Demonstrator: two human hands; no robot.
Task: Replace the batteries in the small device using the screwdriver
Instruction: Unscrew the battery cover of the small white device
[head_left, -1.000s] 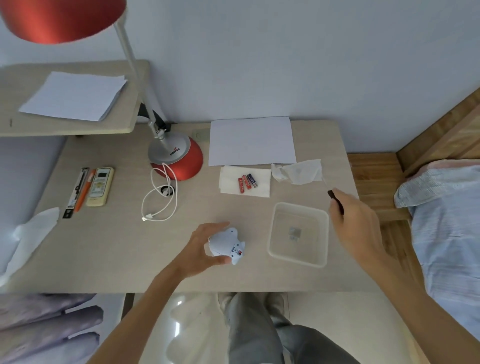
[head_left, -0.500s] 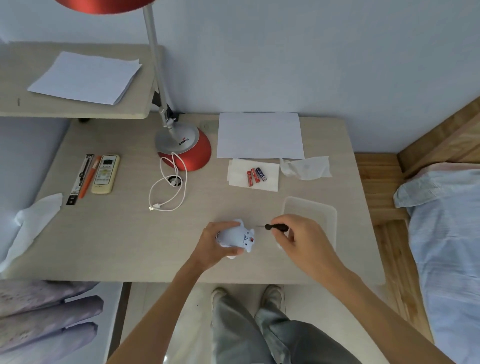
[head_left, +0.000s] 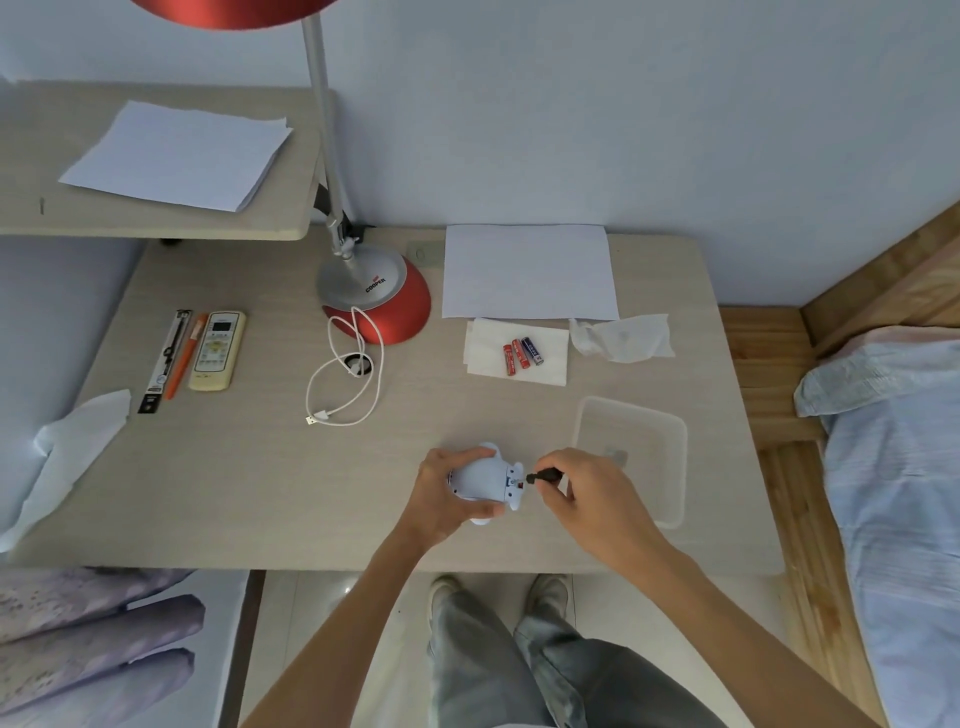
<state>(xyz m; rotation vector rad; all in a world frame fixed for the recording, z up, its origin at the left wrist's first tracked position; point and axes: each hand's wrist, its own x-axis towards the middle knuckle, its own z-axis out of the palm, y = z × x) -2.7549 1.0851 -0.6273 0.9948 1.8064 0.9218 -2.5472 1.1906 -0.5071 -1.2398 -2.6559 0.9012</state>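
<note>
A small pale-blue device (head_left: 485, 478) lies near the desk's front edge, and my left hand (head_left: 447, 493) grips it from the left. My right hand (head_left: 587, 499) pinches a short black screwdriver (head_left: 543, 475) whose tip meets the device's right end, where a red and white patch shows. Three small batteries (head_left: 522, 353), two red and one blue, lie on a white tissue (head_left: 493, 345) further back on the desk.
A clear plastic container (head_left: 660, 421) with a small piece inside stands right of my hands. Behind lie a crumpled tissue (head_left: 623, 338), a paper sheet (head_left: 530, 270), a red lamp base (head_left: 379, 296), a white cable (head_left: 345, 384), a remote (head_left: 217, 349) and pens (head_left: 174, 358). A bed (head_left: 893, 467) flanks the right.
My right hand swung the screwdriver from the right of the container over to the device, and its tip now touches the device's right end. My left hand has closed more firmly round the device.
</note>
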